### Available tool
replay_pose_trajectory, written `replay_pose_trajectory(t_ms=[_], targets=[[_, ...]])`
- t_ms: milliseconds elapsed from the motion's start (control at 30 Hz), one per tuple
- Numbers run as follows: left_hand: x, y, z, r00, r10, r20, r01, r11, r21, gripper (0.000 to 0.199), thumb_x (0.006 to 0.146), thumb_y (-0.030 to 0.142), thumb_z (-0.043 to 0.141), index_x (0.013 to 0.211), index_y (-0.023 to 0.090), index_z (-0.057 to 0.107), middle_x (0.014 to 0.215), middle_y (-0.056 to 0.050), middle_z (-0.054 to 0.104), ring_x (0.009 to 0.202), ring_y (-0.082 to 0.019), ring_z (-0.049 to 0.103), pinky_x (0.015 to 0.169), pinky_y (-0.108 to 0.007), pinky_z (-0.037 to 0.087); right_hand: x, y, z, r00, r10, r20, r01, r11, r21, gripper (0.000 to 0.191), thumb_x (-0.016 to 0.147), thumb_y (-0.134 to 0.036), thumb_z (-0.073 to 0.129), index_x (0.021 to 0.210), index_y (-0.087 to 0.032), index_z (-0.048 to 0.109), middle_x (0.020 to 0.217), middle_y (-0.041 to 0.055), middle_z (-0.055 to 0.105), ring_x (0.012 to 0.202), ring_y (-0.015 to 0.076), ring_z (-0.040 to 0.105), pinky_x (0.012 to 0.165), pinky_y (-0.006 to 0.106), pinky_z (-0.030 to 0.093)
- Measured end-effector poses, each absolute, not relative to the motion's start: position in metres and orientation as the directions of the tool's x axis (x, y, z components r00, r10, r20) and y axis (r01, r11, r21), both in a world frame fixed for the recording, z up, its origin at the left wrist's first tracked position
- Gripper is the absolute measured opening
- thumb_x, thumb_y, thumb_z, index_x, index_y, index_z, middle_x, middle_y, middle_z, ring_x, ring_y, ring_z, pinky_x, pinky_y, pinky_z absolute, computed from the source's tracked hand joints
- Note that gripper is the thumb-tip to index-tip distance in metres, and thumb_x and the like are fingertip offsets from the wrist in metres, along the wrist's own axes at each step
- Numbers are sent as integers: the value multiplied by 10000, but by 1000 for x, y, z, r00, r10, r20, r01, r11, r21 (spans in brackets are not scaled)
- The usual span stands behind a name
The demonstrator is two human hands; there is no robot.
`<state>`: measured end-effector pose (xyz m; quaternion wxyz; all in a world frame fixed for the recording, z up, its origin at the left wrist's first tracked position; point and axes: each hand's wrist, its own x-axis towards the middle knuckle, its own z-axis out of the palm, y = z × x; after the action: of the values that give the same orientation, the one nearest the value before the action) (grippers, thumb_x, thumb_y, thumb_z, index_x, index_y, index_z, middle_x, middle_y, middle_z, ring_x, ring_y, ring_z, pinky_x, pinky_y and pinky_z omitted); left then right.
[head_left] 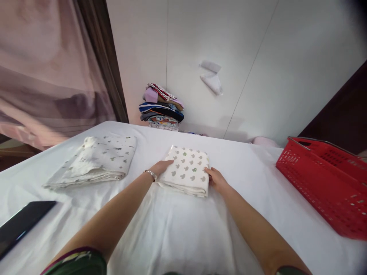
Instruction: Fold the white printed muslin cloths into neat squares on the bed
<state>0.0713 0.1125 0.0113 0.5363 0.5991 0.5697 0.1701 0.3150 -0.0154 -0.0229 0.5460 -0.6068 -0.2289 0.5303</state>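
A folded white cloth with grey and green prints lies flat on the white-covered table, near the middle. My left hand, with a silver bracelet at the wrist, grips its left edge, thumb on top and the other fingers mostly hidden. At the cloth's right edge my right hand pinches the fabric, thumb and fingers closed on the side. Further left lies a larger, loosely folded white cloth with small dark prints, touched by neither hand.
A red perforated basket stands at the right. A dark flat device lies at the lower left. Behind the table's far edge rises a stack of folded clothes against the white wall. A pinkish curtain hangs at the left.
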Motion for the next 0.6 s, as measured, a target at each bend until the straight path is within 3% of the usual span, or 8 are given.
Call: replay_pose_trajectory(t_ms=[133,233,367,467,600], targets=[[58,73,13,474,701,-533,223,490,843,447,619,504,695,901,160,652,957,-105,707,903,-245,658,726,-295,547,325,-37,-13,153,860,-486,-392,-399,-829,386,757,-268,600,1104,-103,560,1036,139,666,891,210,651,816,323,511],[51,47,13,457,678,-575,186,560,807,535,538,548,735,879,144,651,877,-100,717,873,-260,662,710,-301,548,331,-56,-9,43,844,-534,-447,-462,-766,342,775,-237,533,1086,-100,573,958,127,691,899,224,655,849,357,499],[57,26,11,481,635,-604,134,628,766,500,580,543,710,864,138,638,868,-110,713,862,-249,664,720,-302,549,334,-71,-7,19,835,-550,-463,-480,-745,351,796,-275,507,1097,-105,568,956,128,692,910,233,654,857,374,495],[65,16,10,497,652,-573,84,621,779,431,626,492,693,871,145,620,859,-104,708,834,-228,666,711,-298,548,332,-77,-6,3,844,-536,-444,-479,-757,386,821,-383,496,1096,-121,570,974,133,687,921,238,650,851,384,496],[72,3,11,394,765,-509,124,504,855,400,606,463,715,832,170,561,730,-41,681,675,-198,654,573,-285,525,333,-84,-3,31,832,-554,-365,-506,-781,391,824,-392,474,1090,-121,570,959,140,687,916,244,652,831,387,505]])
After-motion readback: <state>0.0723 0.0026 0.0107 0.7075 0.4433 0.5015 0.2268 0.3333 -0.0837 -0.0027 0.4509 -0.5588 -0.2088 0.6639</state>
